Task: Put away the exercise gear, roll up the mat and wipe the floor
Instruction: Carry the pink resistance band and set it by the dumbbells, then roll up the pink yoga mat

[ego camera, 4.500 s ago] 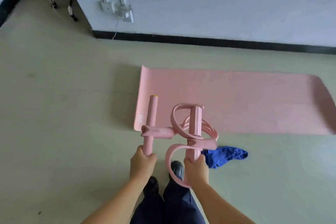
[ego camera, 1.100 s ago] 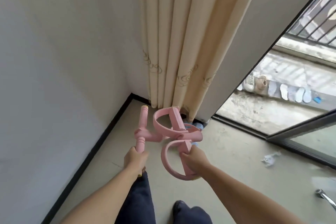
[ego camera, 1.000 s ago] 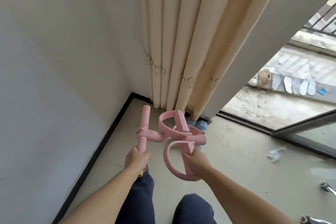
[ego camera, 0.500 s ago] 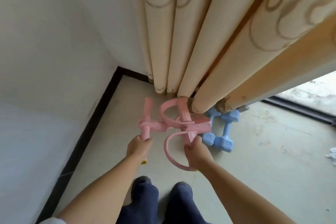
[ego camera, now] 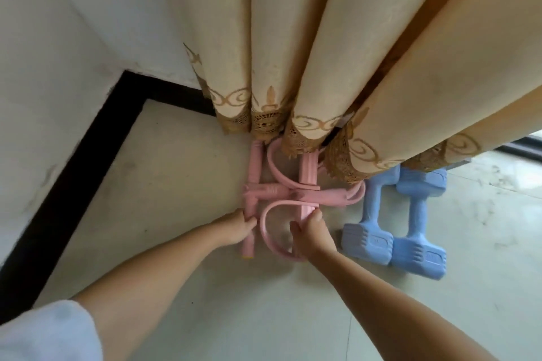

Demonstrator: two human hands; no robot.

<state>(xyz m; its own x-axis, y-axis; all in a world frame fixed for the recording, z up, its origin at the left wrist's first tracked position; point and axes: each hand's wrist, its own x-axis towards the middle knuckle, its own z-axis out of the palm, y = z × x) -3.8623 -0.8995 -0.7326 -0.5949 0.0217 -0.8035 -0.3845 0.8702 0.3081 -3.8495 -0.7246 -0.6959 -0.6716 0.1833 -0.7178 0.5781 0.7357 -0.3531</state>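
Two hands are curled on the pink foam-handled pedal resistance puller (ego camera: 293, 193), set on the floor beneath the beige curtain hem (ego camera: 308, 132): left hand (ego camera: 237, 226) around its handle bar, right hand (ego camera: 312, 231) around the footbar. It is judged light and springy, best gripped by its stiff bars.

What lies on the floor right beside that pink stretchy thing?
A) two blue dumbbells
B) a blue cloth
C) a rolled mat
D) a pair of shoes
A: two blue dumbbells lie side by side on the floor just right of the pink pedal puller, partly under the curtain hem.
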